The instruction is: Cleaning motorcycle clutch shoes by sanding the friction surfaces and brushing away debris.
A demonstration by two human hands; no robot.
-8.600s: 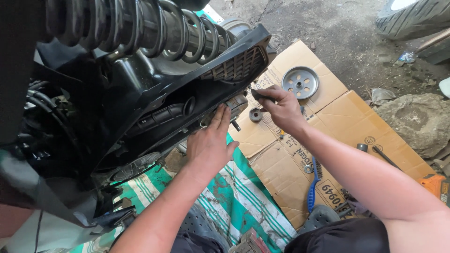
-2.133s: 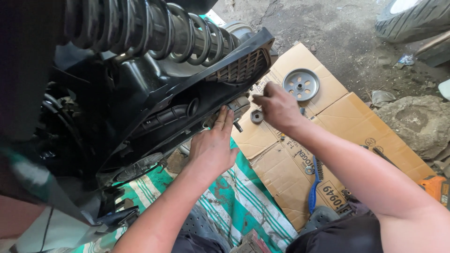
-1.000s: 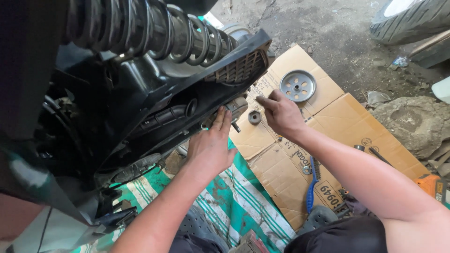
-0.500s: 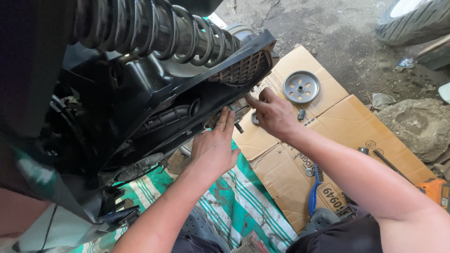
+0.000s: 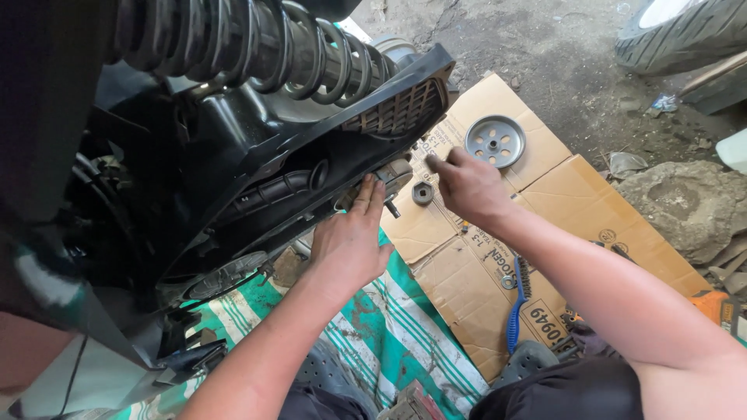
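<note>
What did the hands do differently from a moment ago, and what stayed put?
The right hand has drawn slightly away from the black engine cover, toward the cardboard. The left hand stays pressed up under the cover. The round metal pulley, small socket and blue brush have not moved.

Flattened brown cardboard carton [image 5: 576, 210] spread on the ground at three o'clock of the scooter's black engine case [image 5: 257, 187], flaps opened out, dark printing across its panels. White rectangular label [image 5: 545, 323] with black print at the carton's six o'clock edge, just beside a blue brush [image 5: 517, 303]. No screens or signs in sight.
</note>
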